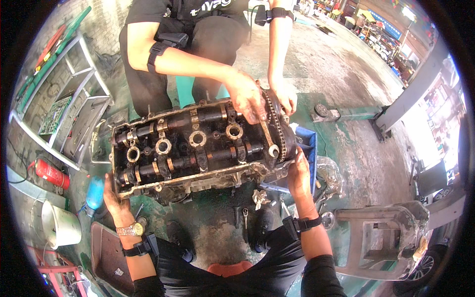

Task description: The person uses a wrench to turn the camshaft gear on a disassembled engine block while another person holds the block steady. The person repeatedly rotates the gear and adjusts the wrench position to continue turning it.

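A dark, oily engine cylinder head (188, 143) with two camshafts lies across in front of me, its cover off. My left hand (116, 202) grips its left end at the near corner, the thumb up along the edge. At the right end, below the timing chain (275, 119), my right hand (299, 177) grips the casting; some fingers are hidden behind it. A co-worker opposite holds a spanner (267, 131) in one hand (247, 96), its open jaw beside the chain. The co-worker's other hand (284, 97) rests at the chain end's far side.
Under the right end stands a blue crate (309, 148). A ratchet wrench (245, 218) lies on the floor between my shoes. At left are a brown tray (106, 262), a white bucket (62, 225), a blue bottle (94, 192) and a fire extinguisher (51, 173). A grey metal frame (381, 242) sits at right.
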Tool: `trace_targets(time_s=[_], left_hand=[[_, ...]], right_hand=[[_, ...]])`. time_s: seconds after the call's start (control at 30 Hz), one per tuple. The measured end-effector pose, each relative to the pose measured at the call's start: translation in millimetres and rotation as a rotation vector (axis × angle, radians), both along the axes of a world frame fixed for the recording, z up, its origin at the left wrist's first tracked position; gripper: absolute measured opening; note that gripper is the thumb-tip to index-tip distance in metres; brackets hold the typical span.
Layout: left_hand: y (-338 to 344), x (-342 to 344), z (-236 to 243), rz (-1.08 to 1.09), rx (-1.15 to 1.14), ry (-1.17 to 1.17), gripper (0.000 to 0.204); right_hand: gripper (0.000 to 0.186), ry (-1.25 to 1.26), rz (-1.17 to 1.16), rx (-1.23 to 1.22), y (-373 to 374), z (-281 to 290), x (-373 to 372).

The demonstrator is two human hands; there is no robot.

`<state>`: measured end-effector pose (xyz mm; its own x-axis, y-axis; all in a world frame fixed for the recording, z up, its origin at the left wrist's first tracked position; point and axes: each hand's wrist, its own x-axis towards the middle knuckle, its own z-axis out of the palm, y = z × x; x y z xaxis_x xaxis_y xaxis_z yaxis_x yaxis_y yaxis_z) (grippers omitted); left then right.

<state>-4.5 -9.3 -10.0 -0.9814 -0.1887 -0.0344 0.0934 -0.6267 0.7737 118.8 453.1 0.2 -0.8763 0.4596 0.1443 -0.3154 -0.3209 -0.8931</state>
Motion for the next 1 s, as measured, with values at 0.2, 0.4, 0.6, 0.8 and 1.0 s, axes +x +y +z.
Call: trace_targets(time_s=[0.2, 0.4, 0.6, 0.8, 1.0], left_hand=[[-0.5, -0.3, 0.1, -0.002, 0.001, -0.006, 0.034], [-0.9, -1.1, -1.3, 0.022, 0.011, -0.013, 0.034], [-1.1, -1.2, -2.1, 0.025, 0.014, -0.010, 0.032], [-2.9, -1.5, -2.9, 0.020, 0.021, -0.023, 0.030], [-3.1, -2.6, -5.5, 0.053, 0.015, -0.035, 0.032]], right_hand=[[0.069, -0.024, -0.002, -0.004, -1.2, 2.1, 2.0], [0.065, -0.004, -0.018, -0.017, -1.6, 1.5, 0.7], [0.066, -0.001, -0.026, -0.005, -2.3, 1.7, 0.8], [0.068, -0.014, -0.038, -0.008, -1.1, -0.7, 1.9], [0.067, 0.043, -0.026, 0.031, 0.4, -4.8, -1.1]])
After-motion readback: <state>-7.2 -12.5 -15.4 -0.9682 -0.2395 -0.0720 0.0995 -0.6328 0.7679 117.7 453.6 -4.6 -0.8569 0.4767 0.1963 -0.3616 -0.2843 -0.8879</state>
